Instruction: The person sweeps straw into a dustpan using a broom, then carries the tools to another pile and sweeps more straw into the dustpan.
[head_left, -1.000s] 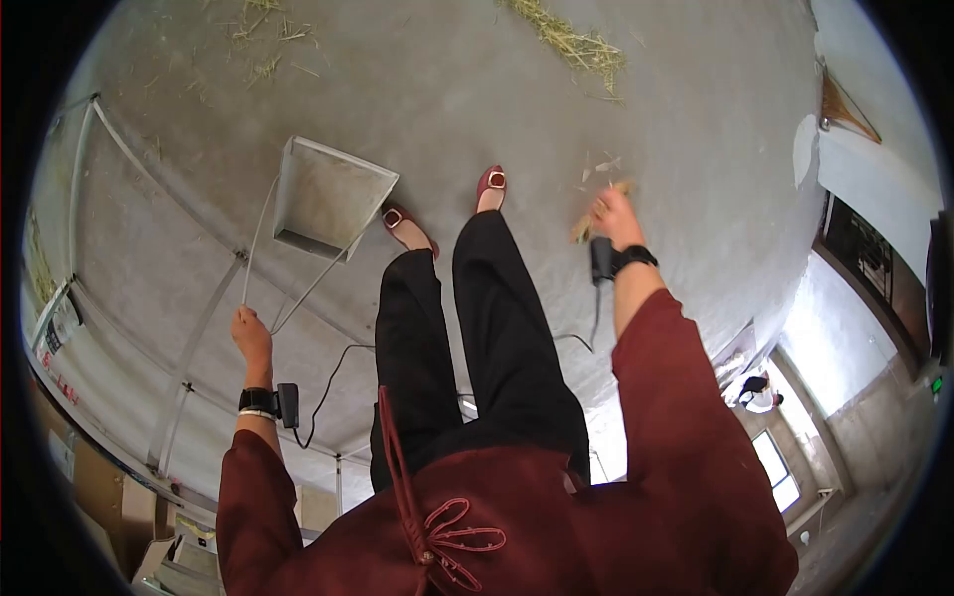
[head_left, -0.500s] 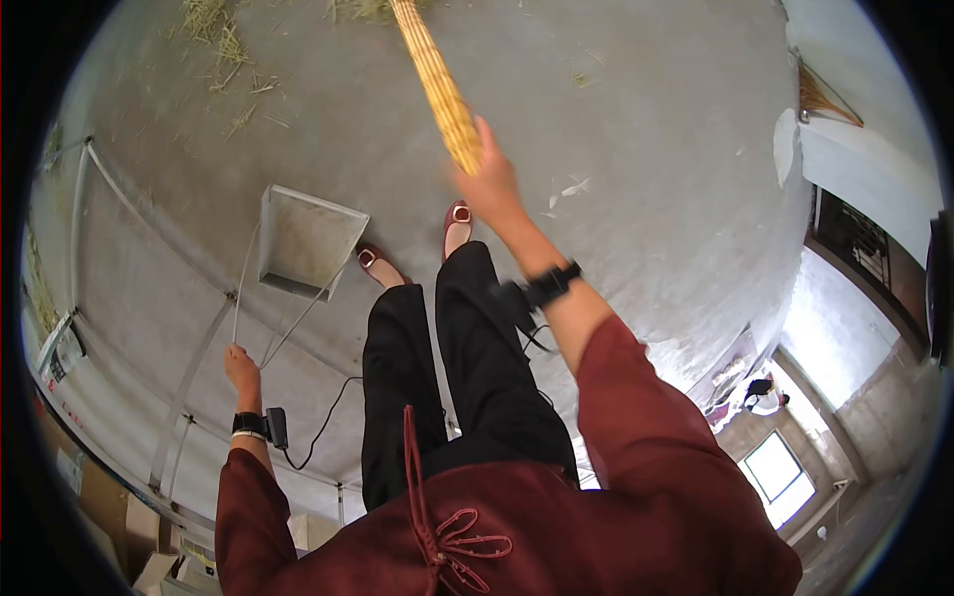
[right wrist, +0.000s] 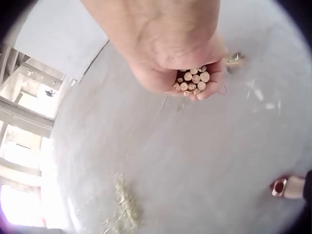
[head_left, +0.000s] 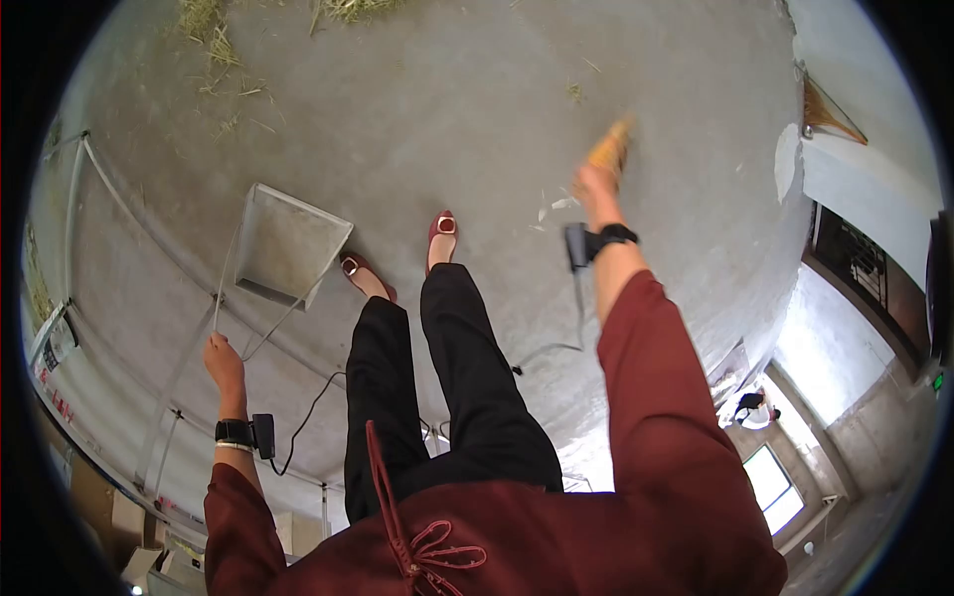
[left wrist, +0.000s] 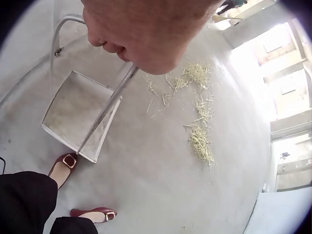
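Your left hand (head_left: pixel 227 368) is clenched round the thin, smooth rod handle (left wrist: pixel 104 117) of a dustpan (head_left: pixel 288 238), a shallow, squarish grey tray with a pale raised rim. It sits just beside your left shoe (head_left: pixel 368 277), over the flat grey floor (head_left: pixel 477 119). Your right hand (head_left: pixel 599 192), fingers curled tight, grasps a straw-yellow bundle (head_left: pixel 612 151) of stalks, blurred in the head view; its round, pale cut ends show from your fist in the right wrist view. Loose, stringy straw (left wrist: pixel 200 141) lies scattered beyond the dustpan. Half a second ago the bundle stretches long and forward before your feet; now your right hand is farther out to the right and only a short length shows, while the dustpan stays by your left shoe
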`<state>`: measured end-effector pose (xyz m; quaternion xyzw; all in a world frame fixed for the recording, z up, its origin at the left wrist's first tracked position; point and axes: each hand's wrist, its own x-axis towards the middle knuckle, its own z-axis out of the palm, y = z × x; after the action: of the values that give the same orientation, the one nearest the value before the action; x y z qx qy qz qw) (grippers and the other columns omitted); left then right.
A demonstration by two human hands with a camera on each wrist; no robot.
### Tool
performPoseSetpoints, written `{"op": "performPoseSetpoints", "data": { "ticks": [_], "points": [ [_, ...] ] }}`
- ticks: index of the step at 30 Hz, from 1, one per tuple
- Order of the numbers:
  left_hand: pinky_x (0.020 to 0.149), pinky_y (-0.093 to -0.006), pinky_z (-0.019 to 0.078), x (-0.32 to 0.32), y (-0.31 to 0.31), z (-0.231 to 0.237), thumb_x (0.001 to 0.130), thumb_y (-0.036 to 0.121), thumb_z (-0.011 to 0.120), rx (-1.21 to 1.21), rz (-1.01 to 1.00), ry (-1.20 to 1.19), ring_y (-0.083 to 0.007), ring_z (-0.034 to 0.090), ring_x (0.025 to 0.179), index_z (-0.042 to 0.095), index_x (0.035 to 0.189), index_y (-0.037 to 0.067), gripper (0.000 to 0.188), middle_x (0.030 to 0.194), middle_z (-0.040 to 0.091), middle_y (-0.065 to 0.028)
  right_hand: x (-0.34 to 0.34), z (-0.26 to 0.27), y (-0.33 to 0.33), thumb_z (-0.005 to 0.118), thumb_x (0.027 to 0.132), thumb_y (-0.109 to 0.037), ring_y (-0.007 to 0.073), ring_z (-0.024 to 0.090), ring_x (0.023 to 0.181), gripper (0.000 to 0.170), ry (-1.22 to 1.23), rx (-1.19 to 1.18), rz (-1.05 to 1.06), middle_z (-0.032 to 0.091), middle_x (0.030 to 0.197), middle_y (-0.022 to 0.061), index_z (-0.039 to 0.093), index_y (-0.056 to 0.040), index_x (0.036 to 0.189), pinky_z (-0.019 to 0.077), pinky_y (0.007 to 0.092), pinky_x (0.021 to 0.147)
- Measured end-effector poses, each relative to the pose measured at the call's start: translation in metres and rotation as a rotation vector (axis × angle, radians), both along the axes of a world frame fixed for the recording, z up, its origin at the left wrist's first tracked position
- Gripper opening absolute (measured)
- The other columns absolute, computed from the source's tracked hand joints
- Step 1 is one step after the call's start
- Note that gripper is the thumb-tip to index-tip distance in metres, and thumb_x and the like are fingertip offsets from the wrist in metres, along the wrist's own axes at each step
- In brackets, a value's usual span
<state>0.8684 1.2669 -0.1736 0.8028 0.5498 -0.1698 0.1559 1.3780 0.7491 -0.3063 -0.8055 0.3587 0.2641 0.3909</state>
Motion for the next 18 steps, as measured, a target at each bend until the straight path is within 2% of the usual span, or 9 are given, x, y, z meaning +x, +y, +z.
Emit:
{"op": "performPoseSetpoints", "data": {
  "ticks": [1,2,3,4,6,8,10,14,18],
  "points": [
    [0.067,-0.0448,0.0416,0.011,-0.006,0.004,0.088,0.020,0.039,0.016,0.031,-0.021,-0.0378,0.056,0.075,0.057,0.080,-0.004,0.031,0.079,0.059,-0.0215,-0.011,-0.038,0.022,0.052,0.079,-0.007,0.0169,0.050,0.052,0.017,-0.153,0.096,0.105,0.048,0.067,0.0042,0.043,-0.0052,0.094,0.0402,0.0333,0.043],
    [0.067,-0.0450,0.0415,0.020,-0.011,0.006,0.088,0.021,0.040,0.034,0.062,-0.051,-0.0379,0.056,0.074,0.057,0.081,-0.005,0.032,0.078,0.059,-0.0219,-0.024,-0.003,0.085,0.055,0.078,-0.008,0.0175,0.051,0.059,0.025,-0.132,-0.009,0.261,0.049,0.074,0.0048,0.042,-0.0047,0.099,0.0433,0.0336,0.049],
    [0.067,-0.0450,0.0415,0.029,-0.017,0.008,0.088,0.021,0.040,0.036,0.060,-0.058,-0.0379,0.056,0.074,0.057,0.081,-0.005,0.032,0.078,0.059,-0.0219,-0.041,-0.014,0.122,0.058,0.075,-0.007,0.0206,0.056,0.066,0.038,-0.271,-0.057,0.352,0.054,0.079,0.0086,0.040,-0.0041,0.109,0.0475,0.0354,0.055],
    [0.067,-0.0453,0.0414,0.037,-0.020,0.011,0.089,0.022,0.039,0.061,-0.016,-0.022,-0.0381,0.056,0.074,0.057,0.081,-0.004,0.033,0.078,0.059,-0.0220,-0.052,0.019,0.165,0.060,0.071,-0.006,0.0263,0.061,0.076,0.059,-0.292,-0.122,0.467,0.059,0.084,0.0147,0.034,-0.0039,0.123,0.0503,0.0377,0.063],
    [0.067,-0.0456,0.0413,0.053,-0.026,0.019,0.089,0.023,0.039,0.099,-0.094,0.012,-0.0382,0.056,0.074,0.057,0.081,-0.004,0.034,0.078,0.059,-0.0222,-0.061,0.059,0.208,0.061,0.069,-0.006,0.0310,0.062,0.085,0.071,-0.223,0.021,0.548,0.061,0.093,0.0201,0.029,-0.0054,0.133,0.0509,0.0396,0.072],
    [0.068,-0.0462,0.0413,0.070,-0.038,0.021,0.091,0.025,0.038,0.083,0.022,-0.031,-0.0394,0.056,0.076,0.057,0.081,-0.004,0.036,0.079,0.059,-0.0230,-0.060,0.085,0.202,0.060,0.069,-0.006,0.0331,0.062,0.087,0.072,-0.227,0.131,0.562,0.061,0.095,0.0203,0.030,-0.0078,0.134,0.0501,0.0398,0.074],
    [0.069,-0.0470,0.0413,0.078,-0.041,0.020,0.092,0.026,0.037,0.091,0.006,-0.020,-0.0405,0.055,0.077,0.057,0.084,-0.003,0.036,0.081,0.059,-0.0234,-0.061,0.107,0.181,0.058,0.070,-0.005,0.0362,0.061,0.087,0.071,-0.310,0.206,0.631,0.061,0.098,0.0204,0.033,-0.0121,0.135,0.0491,0.0403,0.074],
    [0.071,-0.0494,0.0408,0.088,-0.047,0.024,0.093,0.027,0.037,0.128,-0.016,0.016,-0.0432,0.054,0.082,0.054,0.089,-0.002,0.034,0.087,0.059,-0.0243,-0.062,0.156,0.088,0.056,0.071,-0.003,0.0380,0.061,0.084,0.068,-0.347,-0.028,0.716,0.062,0.096,0.0202,0.035,-0.0138,0.134,0.0489,0.0412,0.069],
    [0.071,-0.0508,0.0403,0.100,-0.048,0.028,0.093,0.027,0.036,0.127,-0.010,0.023,-0.0435,0.053,0.084,0.054,0.090,-0.001,0.033,0.089,0.058,-0.0243,-0.030,0.123,-0.016,0.058,0.071,-0.002,0.0329,0.063,0.067,0.065,-0.426,-0.354,0.648,0.063,0.086,0.0189,0.037,-0.0129,0.131,0.0501,0.0384,0.057]
  ]
}}
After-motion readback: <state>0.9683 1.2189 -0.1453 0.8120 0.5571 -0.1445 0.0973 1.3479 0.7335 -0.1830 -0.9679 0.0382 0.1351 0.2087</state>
